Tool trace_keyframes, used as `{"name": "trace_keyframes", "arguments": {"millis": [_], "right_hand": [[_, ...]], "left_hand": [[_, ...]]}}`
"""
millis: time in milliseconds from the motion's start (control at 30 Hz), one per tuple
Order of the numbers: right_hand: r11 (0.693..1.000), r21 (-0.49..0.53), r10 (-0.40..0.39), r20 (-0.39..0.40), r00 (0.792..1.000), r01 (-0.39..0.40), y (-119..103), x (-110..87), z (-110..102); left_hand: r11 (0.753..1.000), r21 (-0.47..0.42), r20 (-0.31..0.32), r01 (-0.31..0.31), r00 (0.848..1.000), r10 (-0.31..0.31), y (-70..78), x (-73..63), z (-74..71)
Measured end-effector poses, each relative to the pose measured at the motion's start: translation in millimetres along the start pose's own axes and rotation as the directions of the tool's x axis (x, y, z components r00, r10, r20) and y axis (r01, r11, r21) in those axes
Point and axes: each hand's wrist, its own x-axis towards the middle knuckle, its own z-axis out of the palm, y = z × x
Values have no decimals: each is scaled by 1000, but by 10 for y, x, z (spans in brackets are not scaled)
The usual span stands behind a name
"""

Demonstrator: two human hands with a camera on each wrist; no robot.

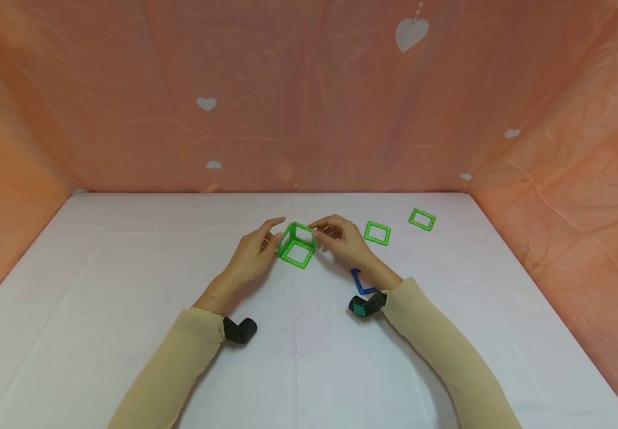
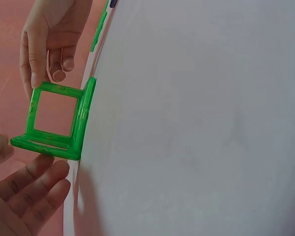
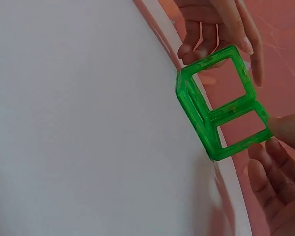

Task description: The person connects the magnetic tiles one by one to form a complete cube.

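Several green square magnetic tiles form a corner-shaped structure [image 1: 298, 266] on the white table, with a base, a left wall and a back wall visible. My left hand [image 1: 256, 253] is at its left side. Its thumb and fingers are loosely spread and touch the left wall's outer face, as the left wrist view shows. On the other side, my right hand [image 1: 343, 241] pinches the back wall's right edge between thumb and index finger, seen closely at the thumb [image 3: 289, 132]. The right hand's remaining fingers curl loosely below.
Two loose green square tiles, a nearer tile [image 1: 377, 242] and a farther tile [image 1: 422, 227], lie flat to the right. A blue frame piece [image 1: 362, 286] is partly hidden under my right wrist. Orange cloth [image 1: 298, 119] with white hearts stands behind the white table [image 1: 127, 268].
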Motion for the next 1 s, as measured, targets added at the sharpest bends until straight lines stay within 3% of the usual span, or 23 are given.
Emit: {"name": "trace_keyframes", "arguments": {"millis": [267,567,1000], "right_hand": [[999,18,27,17,999,-28,370,89,24],[998,-50,23,-4,1000,-23,413,106,37],[996,-61,62,-17,998,-63,426,120,46]], "left_hand": [[1000,-13,31,9,999,-9,22,-2,-1],[1000,-12,80,2,997,-1,7,20,15],[1000,2,72,25,997,-25,16,27,28]]}}
